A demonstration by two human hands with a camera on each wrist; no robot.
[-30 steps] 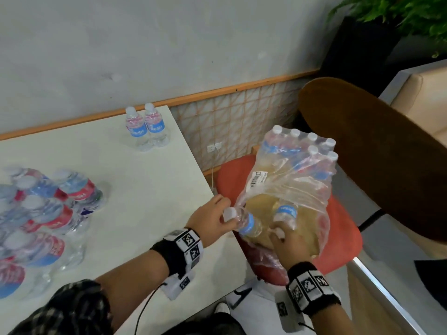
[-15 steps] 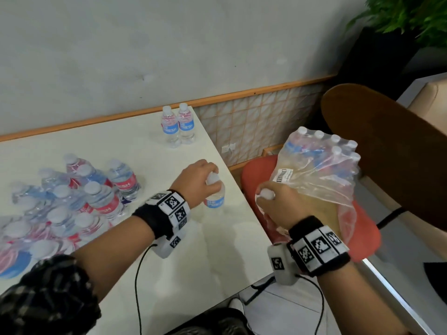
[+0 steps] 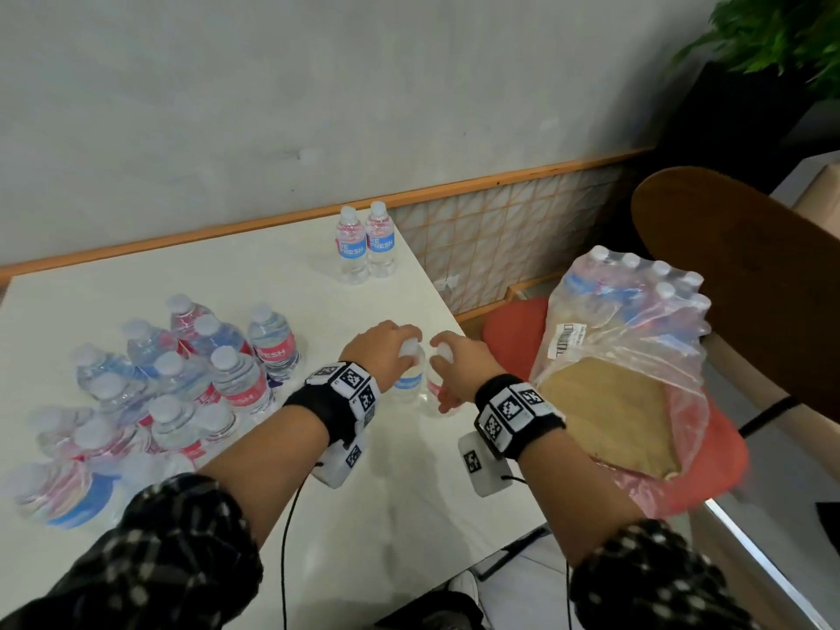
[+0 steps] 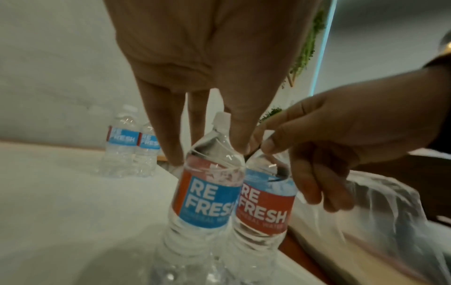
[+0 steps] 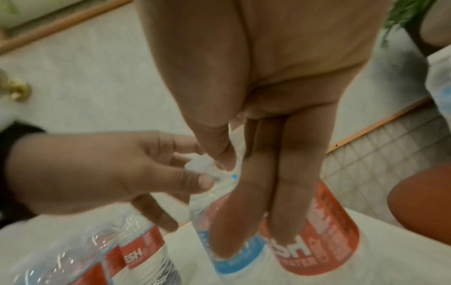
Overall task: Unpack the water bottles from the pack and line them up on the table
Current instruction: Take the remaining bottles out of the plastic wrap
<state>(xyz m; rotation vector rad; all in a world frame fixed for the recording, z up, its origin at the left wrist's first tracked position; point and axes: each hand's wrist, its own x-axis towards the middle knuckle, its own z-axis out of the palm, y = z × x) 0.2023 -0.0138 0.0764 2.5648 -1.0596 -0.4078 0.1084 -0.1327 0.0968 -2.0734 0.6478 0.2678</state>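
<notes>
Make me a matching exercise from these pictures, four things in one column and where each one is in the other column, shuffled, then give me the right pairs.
Column one:
1. left hand
2. right hand
3. pair of bottles
4. open plastic pack

Column two:
A. on the red chair seat beside the table
B. standing alone at the table's far corner
C. grips the top of the bottle showing a blue label
D. grips the top of the bottle showing a red label

Pairs: 1-C, 2-D, 3-B, 4-A
</notes>
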